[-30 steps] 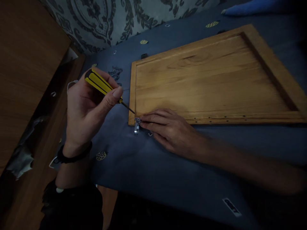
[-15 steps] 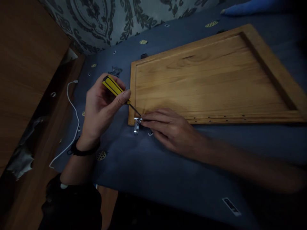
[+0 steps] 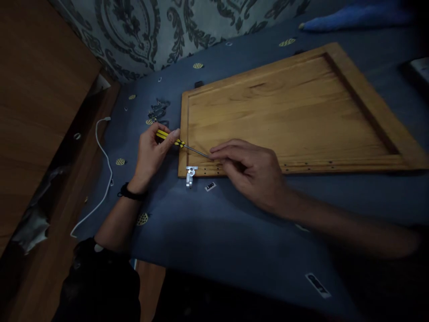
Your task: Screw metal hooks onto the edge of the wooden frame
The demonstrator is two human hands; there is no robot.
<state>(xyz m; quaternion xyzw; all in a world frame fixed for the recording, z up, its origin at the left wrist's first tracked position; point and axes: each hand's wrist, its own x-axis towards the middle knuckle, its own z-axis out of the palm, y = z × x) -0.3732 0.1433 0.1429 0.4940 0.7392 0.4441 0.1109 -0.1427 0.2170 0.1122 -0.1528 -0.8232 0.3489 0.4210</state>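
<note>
A yellow-and-black screwdriver [image 3: 170, 138] is held by its handle in my left hand [image 3: 150, 150], with its shaft slanting down to the right over the wooden panel's near-left corner. The fingertips of my right hand [image 3: 254, 172] are drawn together at the screwdriver's tip. Whatever they pinch there is hidden. A silver metal hinge [image 3: 190, 175] sits on the near edge of the wooden panel [image 3: 275, 112], close to its left corner, its arm hanging out past the edge. Neither hand touches the hinge. Small dark holes show along that same edge.
Small dark hardware [image 3: 159, 108] lies on the blue patterned cloth [image 3: 214, 250] left of the panel. A white cable [image 3: 107, 161] curves along the cloth's left side. Wooden furniture [image 3: 40, 80] stands at left. A blue object [image 3: 355, 17] lies at the back right.
The screwdriver has come off the hinge, its tip moving right and its handle tilting lower. My right hand has shifted right, away from the hinge, which is now uncovered.
</note>
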